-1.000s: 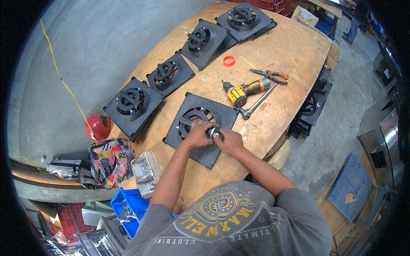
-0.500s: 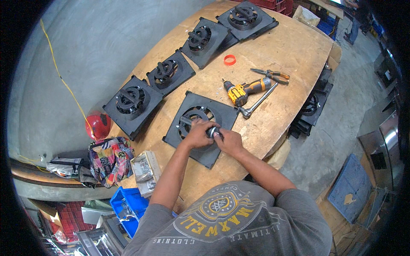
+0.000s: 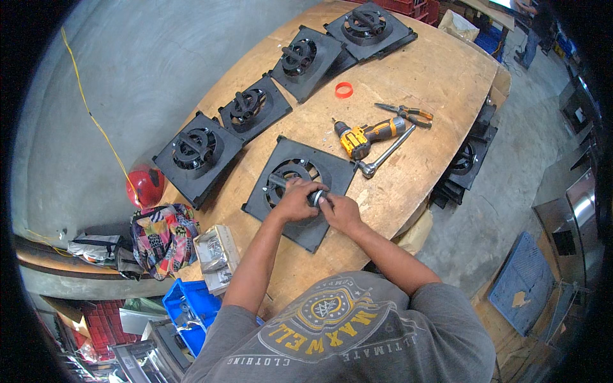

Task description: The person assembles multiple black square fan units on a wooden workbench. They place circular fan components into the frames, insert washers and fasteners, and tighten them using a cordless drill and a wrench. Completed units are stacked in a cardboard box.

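Note:
Directly in front of me on the table lies a square black plate with a round, spoked fan-like opening. Over its centre, my left hand is closed round a small dark round part with a pale silvery ring. The fingers of my right hand pinch the right side of that same part. A dark cylindrical bar sticks out to the left from beside my left fingers. My hands hide most of the plate's middle.
Several similar black fan plates line the table's left side. Right of my plate lie a yellow cordless drill, a ratchet wrench and pliers. Beyond sits an orange ring. A box of hardware and blue bin stand lower left.
My right hand's fingers have shifted slightly at the small round part, and more of its pale ring shows. The plate and tools have stayed in place.

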Demonstrator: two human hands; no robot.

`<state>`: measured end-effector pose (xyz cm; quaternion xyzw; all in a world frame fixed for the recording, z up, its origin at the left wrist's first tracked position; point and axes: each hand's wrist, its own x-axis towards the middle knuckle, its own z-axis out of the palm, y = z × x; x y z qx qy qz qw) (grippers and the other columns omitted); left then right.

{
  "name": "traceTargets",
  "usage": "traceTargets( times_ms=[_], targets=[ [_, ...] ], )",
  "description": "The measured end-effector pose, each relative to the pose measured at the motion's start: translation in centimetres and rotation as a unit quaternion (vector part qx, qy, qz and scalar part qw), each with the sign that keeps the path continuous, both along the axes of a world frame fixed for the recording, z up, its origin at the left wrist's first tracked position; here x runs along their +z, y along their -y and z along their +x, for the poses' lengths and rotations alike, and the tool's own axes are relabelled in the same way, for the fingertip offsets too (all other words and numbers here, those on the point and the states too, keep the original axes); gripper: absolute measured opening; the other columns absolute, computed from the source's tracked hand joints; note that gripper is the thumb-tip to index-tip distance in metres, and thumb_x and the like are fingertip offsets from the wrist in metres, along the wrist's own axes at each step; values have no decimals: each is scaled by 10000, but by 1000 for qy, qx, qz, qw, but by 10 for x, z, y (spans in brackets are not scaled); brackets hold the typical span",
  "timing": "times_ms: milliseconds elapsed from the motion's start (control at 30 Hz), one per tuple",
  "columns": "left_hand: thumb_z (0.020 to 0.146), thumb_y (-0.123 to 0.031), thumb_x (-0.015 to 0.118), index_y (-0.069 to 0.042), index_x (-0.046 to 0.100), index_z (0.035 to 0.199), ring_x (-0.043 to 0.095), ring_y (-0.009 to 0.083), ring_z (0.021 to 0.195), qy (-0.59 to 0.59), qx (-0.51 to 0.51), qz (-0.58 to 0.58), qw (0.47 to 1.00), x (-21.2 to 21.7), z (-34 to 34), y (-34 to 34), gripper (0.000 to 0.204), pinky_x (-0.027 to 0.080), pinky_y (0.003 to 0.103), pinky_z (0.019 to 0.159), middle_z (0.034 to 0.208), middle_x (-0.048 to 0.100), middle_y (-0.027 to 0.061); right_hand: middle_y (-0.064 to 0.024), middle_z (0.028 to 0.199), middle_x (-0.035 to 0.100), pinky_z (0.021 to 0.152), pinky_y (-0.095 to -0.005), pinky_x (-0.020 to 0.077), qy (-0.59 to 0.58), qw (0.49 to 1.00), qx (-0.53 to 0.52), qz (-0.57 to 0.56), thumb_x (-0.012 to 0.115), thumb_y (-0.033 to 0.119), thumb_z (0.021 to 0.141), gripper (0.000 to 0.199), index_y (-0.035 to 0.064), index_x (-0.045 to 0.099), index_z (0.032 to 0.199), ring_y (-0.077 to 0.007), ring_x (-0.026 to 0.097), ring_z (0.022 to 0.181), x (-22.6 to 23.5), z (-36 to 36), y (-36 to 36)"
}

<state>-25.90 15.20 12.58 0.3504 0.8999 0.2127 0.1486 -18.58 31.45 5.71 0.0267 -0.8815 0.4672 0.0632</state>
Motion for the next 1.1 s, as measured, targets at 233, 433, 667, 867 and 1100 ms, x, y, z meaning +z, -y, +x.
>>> traceTargets(
  times_ms=[233, 433, 667, 867, 1100],
  targets=[
    [589, -218, 749, -180, 646, 1213, 543, 307, 1170, -12, -3, 2, 1000, -3, 0, 2, 634, 256, 492, 1116, 1166, 664, 78, -218, 853, 670, 685, -506, 519, -24, 1000, 10, -16, 556, 346, 930, 341, 12, 623, 938, -428, 648, 792, -7, -2, 0],
    [593, -232, 753, -181, 653, 1206, 541, 310, 1177, -7, -3, -5, 1000, -2, -1, 1, 623, 254, 494, 1117, 1157, 667, 88, -203, 863, 670, 683, -502, 519, -92, 995, 3, -30, 568, 340, 922, 337, 10, 622, 967, -424, 650, 793, -11, -1, 1],
    [589, -230, 749, -177, 659, 1197, 544, 315, 1178, -9, -5, 10, 1000, -2, -1, 1, 617, 252, 495, 1118, 1145, 670, 92, -203, 894, 672, 674, -503, 524, -62, 998, 11, -10, 581, 327, 911, 322, 19, 624, 993, -415, 656, 805, -10, 0, -1],
    [569, -191, 754, -171, 646, 1217, 529, 337, 1198, 25, 5, -2, 1000, 0, -2, 0, 657, 190, 525, 1166, 1176, 665, 82, -214, 842, 675, 677, -509, 523, -41, 999, -12, -19, 560, 341, 921, 325, 28, 638, 953, -422, 659, 785, -3, 0, 0],
    [559, -202, 756, -175, 655, 1197, 547, 316, 1170, 0, 7, -2, 1000, -1, 0, -1, 647, 245, 504, 1134, 1138, 674, 81, -207, 801, 678, 699, -505, 532, -6, 1000, -6, 14, 553, 361, 920, 350, 23, 645, 918, -416, 669, 772, -2, 1, 0]
  ],
)
